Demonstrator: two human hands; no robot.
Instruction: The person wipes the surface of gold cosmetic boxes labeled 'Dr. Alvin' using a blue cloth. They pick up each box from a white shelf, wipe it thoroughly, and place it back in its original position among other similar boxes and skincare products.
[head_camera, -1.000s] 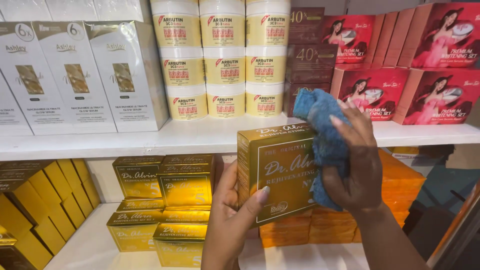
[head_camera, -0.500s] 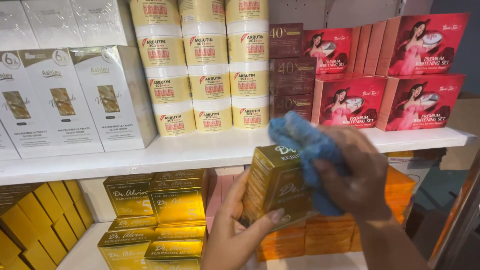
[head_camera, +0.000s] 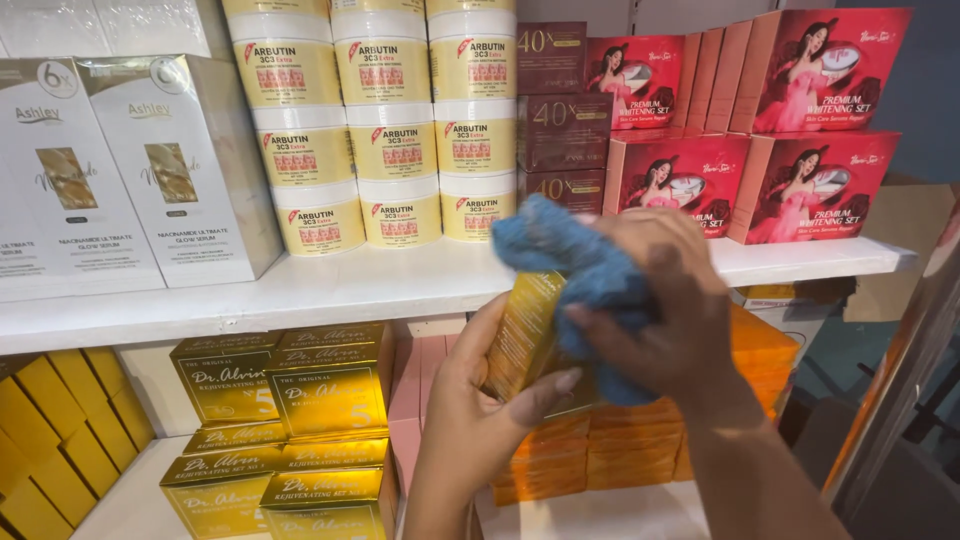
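My left hand (head_camera: 478, 405) grips a shiny gold box (head_camera: 525, 335) from below and behind, with the thumb across its front face. The box is turned edge-on toward me. My right hand (head_camera: 675, 310) clutches a crumpled blue cloth (head_camera: 575, 262) and presses it against the top and right side of the gold box. Both hands hover in front of the white shelf edge (head_camera: 330, 295), above the lower shelf.
Stacked gold boxes (head_camera: 300, 420) fill the lower shelf at left, orange boxes (head_camera: 640, 440) at right. On the upper shelf stand white boxes (head_camera: 130, 170), cream jars (head_camera: 395, 140), dark brown boxes (head_camera: 562, 120) and red boxes (head_camera: 790, 120).
The gold box has turned from facing me to edge-on. The cloth hand has slid over its top and side, and both hands sit closer to the middle of the view.
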